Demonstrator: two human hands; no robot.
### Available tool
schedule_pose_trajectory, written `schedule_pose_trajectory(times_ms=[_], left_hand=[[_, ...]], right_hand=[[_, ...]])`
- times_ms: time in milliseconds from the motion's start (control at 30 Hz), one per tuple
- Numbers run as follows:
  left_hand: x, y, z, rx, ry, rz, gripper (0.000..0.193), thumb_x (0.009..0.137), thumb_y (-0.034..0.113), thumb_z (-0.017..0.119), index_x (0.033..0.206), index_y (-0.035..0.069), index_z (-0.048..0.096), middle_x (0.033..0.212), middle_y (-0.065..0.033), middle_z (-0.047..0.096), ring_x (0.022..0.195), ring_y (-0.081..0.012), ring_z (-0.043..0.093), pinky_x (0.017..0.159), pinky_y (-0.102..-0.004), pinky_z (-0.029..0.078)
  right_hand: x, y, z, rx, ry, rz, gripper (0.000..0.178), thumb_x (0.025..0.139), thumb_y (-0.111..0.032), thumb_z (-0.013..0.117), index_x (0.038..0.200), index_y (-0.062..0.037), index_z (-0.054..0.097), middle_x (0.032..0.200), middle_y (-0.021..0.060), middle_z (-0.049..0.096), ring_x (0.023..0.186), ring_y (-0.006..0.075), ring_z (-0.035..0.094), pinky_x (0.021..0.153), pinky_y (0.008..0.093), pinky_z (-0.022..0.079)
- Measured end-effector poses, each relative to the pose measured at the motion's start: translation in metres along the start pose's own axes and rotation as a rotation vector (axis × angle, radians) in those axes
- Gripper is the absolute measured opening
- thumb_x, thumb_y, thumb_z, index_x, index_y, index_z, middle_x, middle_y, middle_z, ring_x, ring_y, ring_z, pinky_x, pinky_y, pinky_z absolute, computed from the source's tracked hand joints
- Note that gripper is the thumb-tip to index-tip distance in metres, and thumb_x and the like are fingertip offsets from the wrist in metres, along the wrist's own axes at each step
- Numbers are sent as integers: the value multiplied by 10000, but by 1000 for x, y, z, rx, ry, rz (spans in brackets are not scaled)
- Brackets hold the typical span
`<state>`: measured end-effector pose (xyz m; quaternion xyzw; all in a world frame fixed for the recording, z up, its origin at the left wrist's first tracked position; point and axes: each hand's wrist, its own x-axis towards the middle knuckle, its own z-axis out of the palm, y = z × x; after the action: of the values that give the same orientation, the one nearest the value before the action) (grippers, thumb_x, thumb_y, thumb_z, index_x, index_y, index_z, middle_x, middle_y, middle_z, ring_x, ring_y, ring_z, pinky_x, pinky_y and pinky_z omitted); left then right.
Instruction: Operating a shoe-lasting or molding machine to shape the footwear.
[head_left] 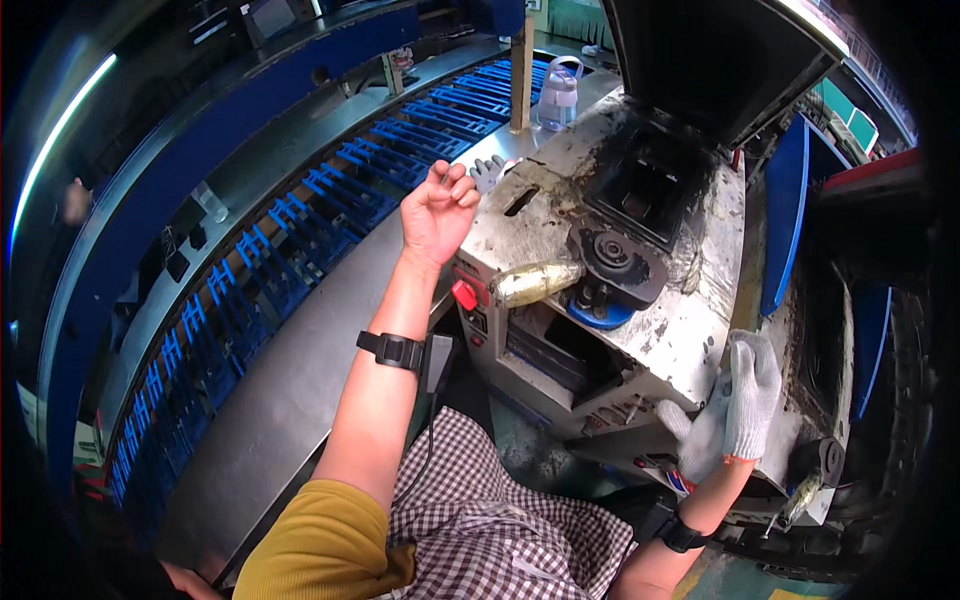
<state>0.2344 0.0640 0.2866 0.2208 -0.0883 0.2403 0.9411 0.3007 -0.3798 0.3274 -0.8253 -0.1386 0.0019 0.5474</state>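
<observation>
- Head view, landmark: grimy grey machine (640,300), lid (715,55) raised at its far end, black chamber (650,180) beneath the lid.
- Left hand (438,210): bare, at the machine's near-left corner, fingers loosely curled, holding nothing; black strap on its forearm.
- Right hand (738,405): in a white knit glove, laid over the machine's near-right edge, fingers bent around that edge; nothing else seen in its grip.
- Red button (464,294): on the machine's left front face, just below the left hand.
- Taped handle (535,282): on the machine's top, beside a black round fitting (615,258).
- Grey glove (488,172): lying at the machine's far-left corner.
- Clear water bottle (558,95): standing beyond the machine's far-left corner.
- Blue-racked conveyor (300,230): curving left of the machine.
</observation>
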Motion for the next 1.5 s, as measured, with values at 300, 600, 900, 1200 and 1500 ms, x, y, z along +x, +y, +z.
schedule_pose_trajectory(times_ms=[300,600,900,1200,1500], left_hand=[[-1,0,-2,5,27,8,281,651,-35,537,917,41,587,835,-35,434,698,-146,410,676,-279,356],[-2,0,6,5,91,41,156,759,66,586,904,68,529,759,-19,425,662,-142,398,646,-281,351],[-1,2,2,28,66,51,130,743,52,561,869,64,534,729,-23,425,641,-141,391,638,-281,351],[-1,1,2,18,53,42,165,680,15,534,840,54,539,727,-31,419,646,-154,389,644,-289,354],[-1,-1,2,22,44,57,183,659,4,530,833,61,534,725,-17,392,656,-151,388,661,-286,350]], right_hand=[[0,4,0,-18,8,-28,172,970,-116,566,1057,13,638,896,10,572,732,63,481,652,213,411],[2,11,-1,-11,-1,-55,181,972,-121,565,1066,13,639,909,13,584,751,67,492,678,218,422],[3,11,0,-23,7,-64,175,968,-112,571,1064,15,642,917,14,590,779,73,496,711,220,424],[1,7,0,7,9,-23,173,975,-112,569,1076,11,636,862,0,574,729,56,480,656,208,412],[-1,4,0,47,12,62,177,975,-122,571,1074,8,638,857,-2,573,731,59,482,660,211,413]])
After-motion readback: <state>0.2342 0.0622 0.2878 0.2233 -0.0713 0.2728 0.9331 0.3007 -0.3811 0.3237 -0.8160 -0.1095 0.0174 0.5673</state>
